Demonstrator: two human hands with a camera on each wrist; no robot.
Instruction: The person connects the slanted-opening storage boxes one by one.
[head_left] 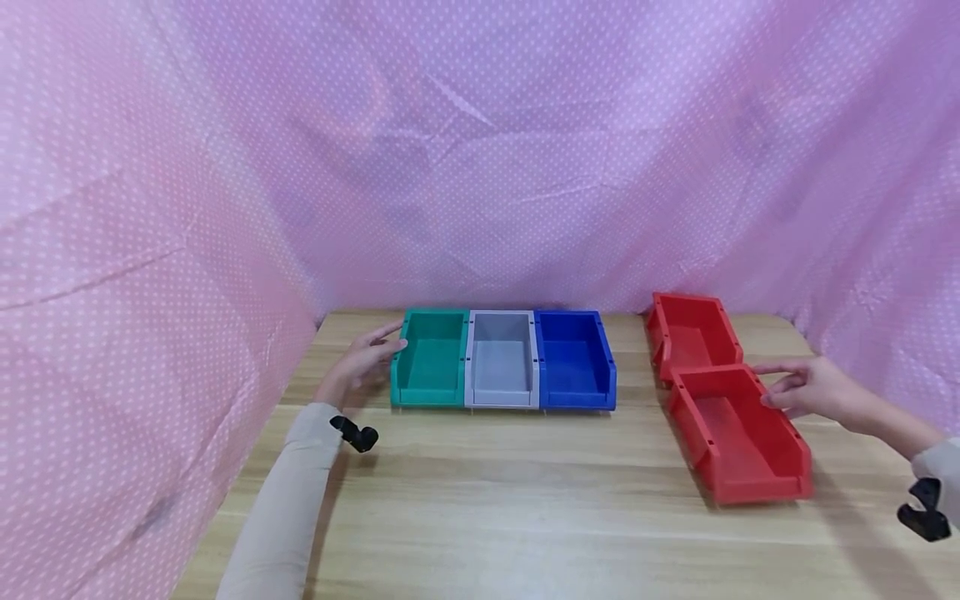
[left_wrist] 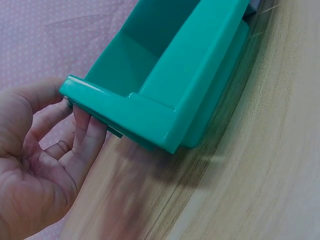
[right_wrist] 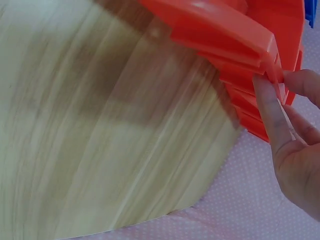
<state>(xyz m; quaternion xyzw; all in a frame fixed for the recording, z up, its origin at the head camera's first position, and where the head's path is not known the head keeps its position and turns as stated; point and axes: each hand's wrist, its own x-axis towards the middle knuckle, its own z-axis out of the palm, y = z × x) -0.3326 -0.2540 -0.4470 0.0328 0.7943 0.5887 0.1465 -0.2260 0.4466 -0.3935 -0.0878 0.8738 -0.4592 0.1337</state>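
Observation:
On the left, my left hand point(head_left: 363, 360) grips the side wall of a green open-front bin point(head_left: 429, 360), thumb over the rim and fingers along the outside, as the left wrist view shows up close. A grey bin point(head_left: 501, 365) stands right beside the green one, and a blue bin point(head_left: 573, 367) follows in the same row. At the right, my right hand point(head_left: 821, 393) pinches the right-hand rim of the nearer red bin point(head_left: 738, 437) between thumb and fingers. Behind it sits a second red bin point(head_left: 690, 333), whose front the nearer one overlaps. All the bins are bare inside.
The bins are on a light wood-grain table point(head_left: 510, 517). Pink dotted cloth point(head_left: 480, 208) hangs behind it and along both sides. Dark clip-like mounts point(head_left: 356, 433) are on both wrists, over pale sleeves point(head_left: 288, 500).

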